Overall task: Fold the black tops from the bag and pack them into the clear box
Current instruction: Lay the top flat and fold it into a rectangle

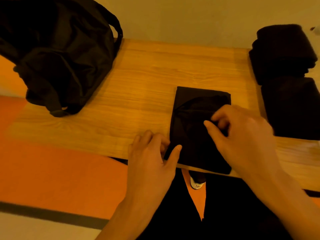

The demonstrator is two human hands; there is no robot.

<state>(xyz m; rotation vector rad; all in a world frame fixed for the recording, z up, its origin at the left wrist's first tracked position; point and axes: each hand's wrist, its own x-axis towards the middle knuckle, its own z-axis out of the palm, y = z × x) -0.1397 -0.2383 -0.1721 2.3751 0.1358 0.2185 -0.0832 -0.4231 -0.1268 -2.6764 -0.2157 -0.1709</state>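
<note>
Lying lower centre, black top: right hand pinches its middle fold; left hand apparently pinches its lower-left edge.

We note our left hand pinching the near-left edge of a folded black top on the wooden table, right hand gripping its middle folds, black bag far left, folded stack right
</note>
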